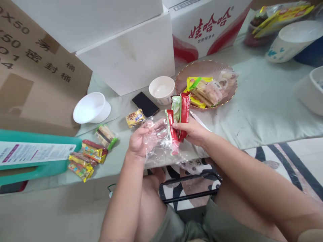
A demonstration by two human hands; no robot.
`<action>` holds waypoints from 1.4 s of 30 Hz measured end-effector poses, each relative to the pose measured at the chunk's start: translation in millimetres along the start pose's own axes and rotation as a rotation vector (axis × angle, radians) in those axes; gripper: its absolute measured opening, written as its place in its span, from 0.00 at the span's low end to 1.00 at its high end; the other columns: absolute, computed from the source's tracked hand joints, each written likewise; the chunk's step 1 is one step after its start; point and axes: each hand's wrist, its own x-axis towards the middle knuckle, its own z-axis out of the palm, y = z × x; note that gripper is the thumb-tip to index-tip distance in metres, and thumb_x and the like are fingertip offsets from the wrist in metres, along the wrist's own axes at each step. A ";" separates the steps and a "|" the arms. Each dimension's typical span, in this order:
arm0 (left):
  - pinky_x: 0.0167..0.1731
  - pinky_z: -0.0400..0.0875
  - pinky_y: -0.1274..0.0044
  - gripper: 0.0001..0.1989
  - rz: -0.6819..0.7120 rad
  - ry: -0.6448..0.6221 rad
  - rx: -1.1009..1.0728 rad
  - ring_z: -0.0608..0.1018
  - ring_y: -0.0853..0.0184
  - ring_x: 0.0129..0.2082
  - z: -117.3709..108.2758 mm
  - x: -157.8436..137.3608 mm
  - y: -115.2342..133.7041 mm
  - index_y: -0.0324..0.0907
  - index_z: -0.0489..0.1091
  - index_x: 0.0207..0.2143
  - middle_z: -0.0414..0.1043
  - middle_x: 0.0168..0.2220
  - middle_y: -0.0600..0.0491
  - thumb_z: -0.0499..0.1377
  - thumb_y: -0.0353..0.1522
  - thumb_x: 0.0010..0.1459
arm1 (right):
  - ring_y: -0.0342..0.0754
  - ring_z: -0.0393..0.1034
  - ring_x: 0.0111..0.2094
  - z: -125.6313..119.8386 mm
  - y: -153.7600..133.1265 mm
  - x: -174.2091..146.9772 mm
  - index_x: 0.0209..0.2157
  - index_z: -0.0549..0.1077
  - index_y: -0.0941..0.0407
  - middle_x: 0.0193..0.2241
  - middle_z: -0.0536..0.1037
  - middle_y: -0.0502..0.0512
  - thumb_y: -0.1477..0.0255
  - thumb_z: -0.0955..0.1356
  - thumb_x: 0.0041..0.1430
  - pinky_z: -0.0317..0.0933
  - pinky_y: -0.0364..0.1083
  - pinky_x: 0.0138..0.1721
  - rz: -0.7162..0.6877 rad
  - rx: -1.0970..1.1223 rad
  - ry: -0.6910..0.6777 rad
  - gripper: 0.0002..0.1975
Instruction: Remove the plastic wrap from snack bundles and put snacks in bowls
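My right hand (193,129) is closed around several red and green snack packets (185,107), held upright over the table's front edge. A clear plastic bag (158,134) is gripped by my left hand (140,137), its fingers partly seen through the film. One red packet (171,122) lies against or inside the bag; I cannot tell which. Just beyond my left hand sits a small yellow snack packet (135,118), beside a dark phone (145,104). A white pen-like object (199,120) lies partly behind my right hand.
A pink glass plate (233,95) of packaged snacks stands behind, near a small white bowl (162,88). At left are a white plastic bowl (92,108), snack packets (94,150) and a teal container (37,156). White boxes (131,53) and a cardboard box (45,84) border the back.
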 end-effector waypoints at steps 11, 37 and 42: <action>0.44 0.77 0.60 0.23 0.184 -0.077 -0.026 0.80 0.49 0.48 -20.3 -2.0 8.8 0.42 0.52 0.11 0.82 0.44 0.46 0.65 0.40 0.36 | 0.42 0.66 0.19 -2.3 -4.9 1.1 0.39 0.67 0.51 0.24 0.74 0.42 0.66 0.78 0.45 0.58 0.43 0.17 -0.266 -0.026 0.237 0.22; 0.28 0.78 0.72 0.20 0.081 -0.015 -0.151 0.81 0.62 0.29 -13.3 32.9 2.9 0.40 0.48 0.11 0.83 0.37 0.46 0.60 0.33 0.37 | 0.47 0.76 0.29 8.1 6.5 26.6 0.36 0.76 0.53 0.30 0.83 0.47 0.67 0.83 0.33 0.73 0.47 0.36 -0.008 0.308 0.250 0.26; 0.29 0.74 0.76 0.07 0.077 -0.069 0.104 0.79 0.64 0.27 -0.3 39.0 -7.7 0.39 0.66 0.15 0.81 0.31 0.45 0.62 0.31 0.37 | 0.49 0.74 0.40 4.2 16.7 22.6 0.44 0.72 0.52 0.39 0.80 0.50 0.64 0.80 0.44 0.69 0.50 0.47 -0.218 -0.046 0.298 0.25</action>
